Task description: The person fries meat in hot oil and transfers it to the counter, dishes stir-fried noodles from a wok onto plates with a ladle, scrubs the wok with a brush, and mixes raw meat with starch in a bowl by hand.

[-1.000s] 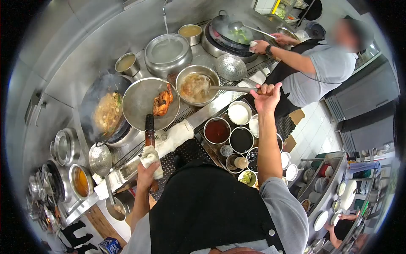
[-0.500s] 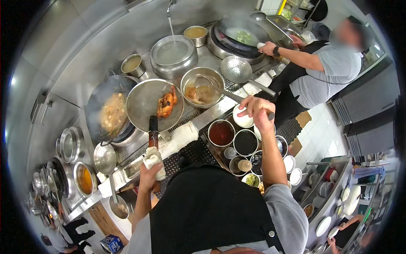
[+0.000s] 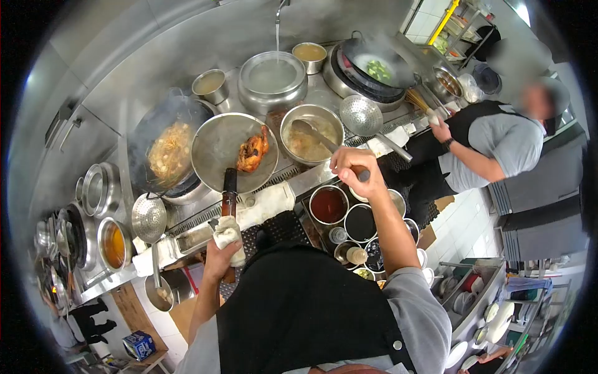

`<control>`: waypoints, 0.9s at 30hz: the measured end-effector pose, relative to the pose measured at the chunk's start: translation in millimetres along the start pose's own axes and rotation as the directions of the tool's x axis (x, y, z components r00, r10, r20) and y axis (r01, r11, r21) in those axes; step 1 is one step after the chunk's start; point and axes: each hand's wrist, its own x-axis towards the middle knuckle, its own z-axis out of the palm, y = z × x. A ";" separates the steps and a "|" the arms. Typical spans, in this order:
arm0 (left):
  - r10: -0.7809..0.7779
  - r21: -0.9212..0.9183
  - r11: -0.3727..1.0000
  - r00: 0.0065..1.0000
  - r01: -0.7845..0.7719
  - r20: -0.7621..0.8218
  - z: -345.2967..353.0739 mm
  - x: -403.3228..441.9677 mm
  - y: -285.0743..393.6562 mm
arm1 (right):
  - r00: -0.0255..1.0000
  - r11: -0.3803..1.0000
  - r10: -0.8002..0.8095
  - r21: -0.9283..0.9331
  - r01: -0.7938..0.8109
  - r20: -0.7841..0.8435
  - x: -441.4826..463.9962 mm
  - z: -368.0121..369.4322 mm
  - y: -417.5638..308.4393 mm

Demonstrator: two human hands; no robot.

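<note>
A browned piece of poultry with darker, charred-looking patches lies in the right half of a wide grey pan, by the worktop's front edge. The left hand, forearm stretched forward, wraps round the pan's handle at a white cloth. The right hand, its fingers curled, grips a ladle whose bowl is inside a steel pot of cloudy liquid. Lettering on a blue box is too small to read.

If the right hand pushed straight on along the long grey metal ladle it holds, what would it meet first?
Likely the near rim of the round silver metal pot under the ladle, though how high the right hand sits is unclear.
</note>
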 end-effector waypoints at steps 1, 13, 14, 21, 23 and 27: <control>0.001 -0.007 1.000 1.000 -0.001 -0.002 0.0 -1.0 -0.8 | 0.998 0.998 0.069 -0.011 -0.069 -0.003 2.3 2.0 5.1; -0.029 -0.041 0.999 0.999 0.028 -0.018 9.0 -7.3 9.2 | 0.578 0.825 0.546 0.510 -0.244 -0.606 53.9 -51.6 76.1; -0.033 -0.052 0.998 0.999 0.032 -0.027 9.9 -8.3 11.6 | 0.492 0.798 0.588 0.560 -0.223 -0.642 50.4 -62.5 73.5; -0.054 0.027 0.998 0.998 0.055 -0.037 6.9 -9.2 29.1 | 0.307 0.780 0.598 0.626 -0.007 -0.741 -6.3 -79.8 44.1; -0.029 0.047 0.998 0.999 0.030 -0.019 2.5 -5.4 31.5 | 0.379 0.799 0.546 0.601 0.034 -0.747 -18.3 -73.1 32.0; -0.025 0.078 0.997 0.996 0.019 0.080 -3.7 9.1 44.6 | 0.470 0.864 0.427 0.502 0.041 -0.773 -10.3 -47.1 -2.6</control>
